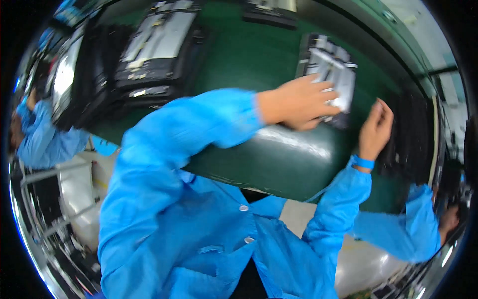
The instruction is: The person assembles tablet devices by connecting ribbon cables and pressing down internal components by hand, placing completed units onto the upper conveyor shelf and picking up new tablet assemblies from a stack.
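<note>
Blue jacket [199, 219], green tabletop [241, 65], black-and-silver device [331, 65]

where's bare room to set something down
Bare green tabletop shows between the left stack and the grey unit at the left hand, and nearer, between the left sleeve and right hand. Crowded: far left and far right, among dark items.

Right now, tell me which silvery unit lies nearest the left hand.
The rightmost unit, partly beneath the left hand; the upper-left unit and top unit lie farther.
</note>
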The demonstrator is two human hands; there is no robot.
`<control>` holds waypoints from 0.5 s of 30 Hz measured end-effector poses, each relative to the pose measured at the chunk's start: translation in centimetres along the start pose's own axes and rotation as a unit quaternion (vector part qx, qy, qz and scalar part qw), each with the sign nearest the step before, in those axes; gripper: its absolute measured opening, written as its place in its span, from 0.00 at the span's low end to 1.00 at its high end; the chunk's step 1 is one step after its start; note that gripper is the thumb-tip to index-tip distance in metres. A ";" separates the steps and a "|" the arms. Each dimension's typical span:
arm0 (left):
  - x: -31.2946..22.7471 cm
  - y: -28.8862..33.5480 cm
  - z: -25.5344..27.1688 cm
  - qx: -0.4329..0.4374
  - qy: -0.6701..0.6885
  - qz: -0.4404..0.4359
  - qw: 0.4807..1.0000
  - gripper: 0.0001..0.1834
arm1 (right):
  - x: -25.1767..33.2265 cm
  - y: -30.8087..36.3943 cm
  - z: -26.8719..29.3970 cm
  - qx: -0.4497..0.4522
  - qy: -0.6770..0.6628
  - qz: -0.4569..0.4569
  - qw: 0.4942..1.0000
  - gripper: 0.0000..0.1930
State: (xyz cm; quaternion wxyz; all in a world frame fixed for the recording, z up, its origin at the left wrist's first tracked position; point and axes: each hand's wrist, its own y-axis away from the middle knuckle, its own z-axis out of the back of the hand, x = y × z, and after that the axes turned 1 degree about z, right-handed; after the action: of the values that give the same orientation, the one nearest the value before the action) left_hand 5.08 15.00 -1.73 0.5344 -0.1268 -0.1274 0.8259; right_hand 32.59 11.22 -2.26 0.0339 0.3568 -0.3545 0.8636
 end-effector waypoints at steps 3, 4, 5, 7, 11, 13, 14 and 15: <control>6.3 -7.8 -3.7 -0.041 -0.029 0.046 0.998 0.33 | -1.4 0.4 0.1 -0.002 0.034 -0.040 0.999 0.16; 8.2 -8.9 -3.7 -0.033 -0.041 0.087 0.995 0.31 | -1.0 0.4 -0.9 0.017 0.050 -0.036 0.998 0.16; 9.5 -9.6 -3.2 -0.036 -0.051 0.100 0.993 0.31 | -0.5 0.6 -1.4 0.034 0.054 -0.024 0.998 0.16; 10.6 -10.1 -1.3 0.001 -0.120 0.173 0.978 0.29 | 0.6 0.5 -2.4 0.054 0.054 -0.009 0.997 0.15; 5.9 -2.3 4.9 -0.084 -0.129 0.141 0.978 0.28 | 1.5 3.1 -3.8 0.106 -0.025 0.006 0.994 0.13; 1.9 6.1 10.4 -0.165 -0.109 0.207 0.958 0.28 | 6.2 4.4 -6.0 0.187 -0.105 0.007 0.977 0.13; 0.1 9.5 12.1 -0.212 -0.098 0.249 0.940 0.28 | 9.9 4.9 -7.4 0.237 -0.135 0.001 0.962 0.14; -0.8 12.9 13.2 -0.261 -0.084 0.310 0.910 0.28 | 13.7 5.1 -9.3 0.310 -0.199 -0.029 0.929 0.16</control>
State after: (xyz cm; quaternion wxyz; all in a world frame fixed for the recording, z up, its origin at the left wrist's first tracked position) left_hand -10.18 8.17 6.23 0.1868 -0.2250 -0.3374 0.8948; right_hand 15.34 10.66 -1.05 -0.1246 0.5239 -0.0580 0.8406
